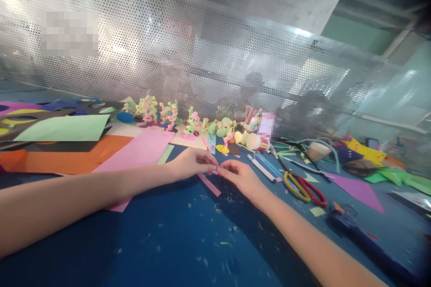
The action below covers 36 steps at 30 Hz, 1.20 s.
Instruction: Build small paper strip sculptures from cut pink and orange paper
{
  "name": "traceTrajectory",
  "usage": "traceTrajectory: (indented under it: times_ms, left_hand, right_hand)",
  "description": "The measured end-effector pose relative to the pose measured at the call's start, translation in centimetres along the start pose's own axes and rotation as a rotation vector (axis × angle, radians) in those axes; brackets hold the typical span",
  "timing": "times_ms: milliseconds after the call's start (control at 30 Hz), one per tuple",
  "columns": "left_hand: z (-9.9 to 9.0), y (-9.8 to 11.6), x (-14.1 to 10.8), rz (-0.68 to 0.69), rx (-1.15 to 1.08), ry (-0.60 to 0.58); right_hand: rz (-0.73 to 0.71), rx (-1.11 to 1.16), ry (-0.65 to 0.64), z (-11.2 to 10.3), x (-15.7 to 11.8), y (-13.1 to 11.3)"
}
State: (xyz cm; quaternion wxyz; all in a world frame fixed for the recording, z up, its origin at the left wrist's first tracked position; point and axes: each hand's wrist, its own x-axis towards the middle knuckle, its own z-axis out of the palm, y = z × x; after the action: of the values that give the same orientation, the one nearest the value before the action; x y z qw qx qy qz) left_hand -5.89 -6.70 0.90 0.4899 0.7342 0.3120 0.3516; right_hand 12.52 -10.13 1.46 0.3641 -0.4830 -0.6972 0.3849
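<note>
1. A blue worktop [151, 242], flecked with pale scraps, fills the near part of the scene. Along its far edge stands a perforated metal screen [117, 49]; beyond are grey panels and, to the far right, green wall.
2. At the centre, just above the worktop, the left hand [194, 163] and right hand [240, 177] meet fingertip to fingertip. Each grip is closed in a light pinch on one small pink piece [216, 170] between them.
3. A pink strip [210, 185] slants beneath the fingers; whether it joins the piece cannot be told.
4. To the left lie a pink sheet [139, 148], an orange sheet [117, 147] and a pale green sheet [63, 128]. Small curled-paper figures [147, 110] stand at the far side.
5. To the right are a white cutter [261, 168], scissors with one yellow and one red handle [305, 189], a purple sheet [358, 190], a pale cup [318, 151] and, nearer, a dark blue tool [367, 242].
6. A tub [264, 144] carries a red label, its print too small to read. Faint red marks on the screen may be lettering.
7. Blocky patches mask parts of the screen; both forearms are cut off by the frame.
</note>
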Motion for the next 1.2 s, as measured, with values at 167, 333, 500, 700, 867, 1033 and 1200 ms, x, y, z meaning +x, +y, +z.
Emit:
traceTrajectory:
  times_ms: [167, 333, 500, 700, 867, 1033, 1200]
  left_hand:
    - [-0.1, 0.3, -0.1, -0.001, 0.016, -0.035]
    - [-0.1, -0.2, 0.2, -0.014, 0.066, -0.046]
    - [-0.1, -0.1, 0.2, -0.005, -0.041, -0.029]
    - [-0.1, 1.2, 0.3, -0.049, -0.068, 0.028]
    - [-0.9, 2.7, 0.6, -0.086, 0.044, -0.023]
    - [-1.5, 5.4, -0.2, -0.119, 0.147, -0.101]
    - [-1.2, 6.8, -0.7, -0.157, -0.008, -0.038]
  right_hand:
    - [-0.008, -0.017, 0.016, 0.0, 0.0, 0.1]
    - [-0.015, -0.035, 0.022, 0.1, -0.1, 0.0]
    - [-0.033, -0.038, 0.011, 0.0, -0.3, -0.5]
    - [-0.1, -0.098, 0.051, -0.1, -0.3, -0.9]
    - [-0.252, -0.283, 0.116, -0.1, -1.2, -2.8]
    - [-0.29, -0.384, 0.166, -0.3, -1.7, -3.8]
    - [-0.329, -0.244, 0.297, -0.6, -1.5, -3.3]
